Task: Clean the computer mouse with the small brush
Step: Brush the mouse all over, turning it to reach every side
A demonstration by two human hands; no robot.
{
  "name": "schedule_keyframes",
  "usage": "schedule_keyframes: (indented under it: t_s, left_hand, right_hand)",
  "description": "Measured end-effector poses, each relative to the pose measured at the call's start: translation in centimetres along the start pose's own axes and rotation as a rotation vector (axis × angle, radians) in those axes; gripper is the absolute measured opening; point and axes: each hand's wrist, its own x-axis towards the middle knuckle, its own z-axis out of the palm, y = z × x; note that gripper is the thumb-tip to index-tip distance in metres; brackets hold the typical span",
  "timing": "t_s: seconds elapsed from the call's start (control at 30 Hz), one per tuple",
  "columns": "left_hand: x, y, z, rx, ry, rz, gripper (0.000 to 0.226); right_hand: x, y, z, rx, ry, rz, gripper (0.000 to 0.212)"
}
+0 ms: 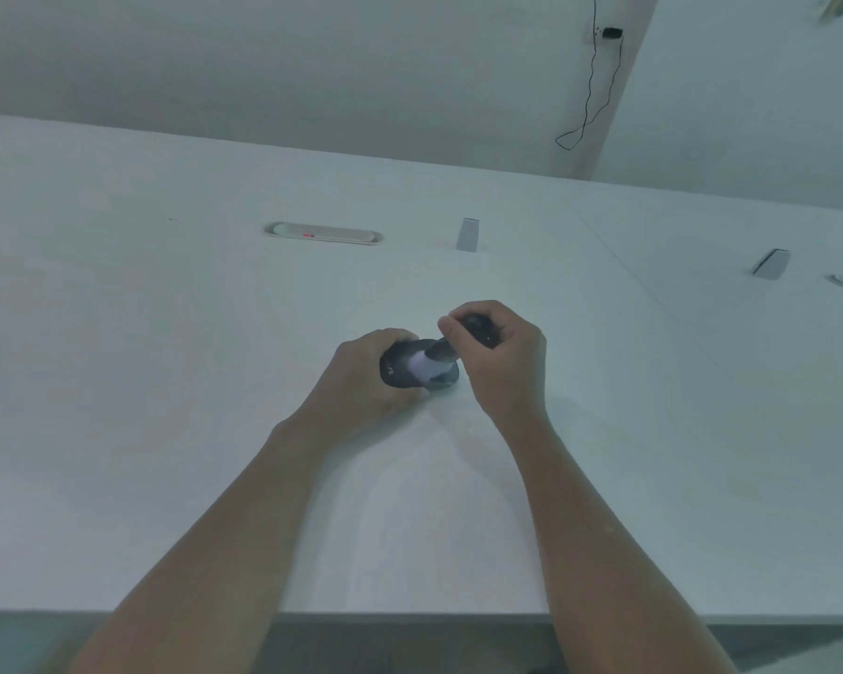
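Gripping a black computer mouse (402,367) against the white desk (166,381), the left hand (366,377) pins it from its left side. The right hand (500,352), fingers clenched round a small brush (478,330), angles the white bristles down-left onto the mouse's top, just beside the left fingertips.

White desk (166,381), pale wall (312,65) behind.

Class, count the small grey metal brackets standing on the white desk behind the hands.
2. One bracket stands just right of the oval cable slot, behind the hands; the other leans far right, beside a second slot partly cut off by the frame edge.
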Motion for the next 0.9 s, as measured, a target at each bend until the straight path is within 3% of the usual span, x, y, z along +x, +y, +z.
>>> schedule_keyframes:
  t_s: [0.1, 0.27, 0.4, 0.5, 0.7, 0.8, 0.9]
  left_hand:
    - [-0.1, 0.3, 0.0, -0.004, 0.006, -0.006, 0.049]
    - [0.2, -0.3, -0.1, -0.009, -0.008, 0.014, 0.044]
    - [0.7, -0.5, 0.1, -0.026, -0.029, 0.026, 0.051]
    - [1.5, -0.8, 0.3, -0.044, -0.052, 0.020, 0.051]
    - [2.2, -1.5, 0.1, -0.019, -0.053, 0.069, 0.051]
    - [2.1, -1.3, 0.1, -0.028, -0.062, 0.096, 0.051]
    - [1.9, -1.2, 0.0, -0.022, -0.067, 0.120, 0.052]
  right_hand:
    - [0.4, 0.3, 0.0, -0.011, -0.005, 0.019, 0.007]
    - [0.6, 0.9, 0.1, -0.084, 0.064, -0.003, 0.012]
    - [1.0, 0.5, 0.7, 0.003, 0.166, -0.049, 0.011]
    - [1.6, 0.8, 0.9, 0.049, 0.142, -0.038, 0.010]
    - [2.2, 1.7, 0.1, -0.186, 0.158, -0.160, 0.010]
    - [2.2, 1.3, -0.2, -0.087, 0.221, -0.148, 0.007]
    - [1.8, 0.9, 0.1, -0.058, 0.161, -0.161, 0.006]
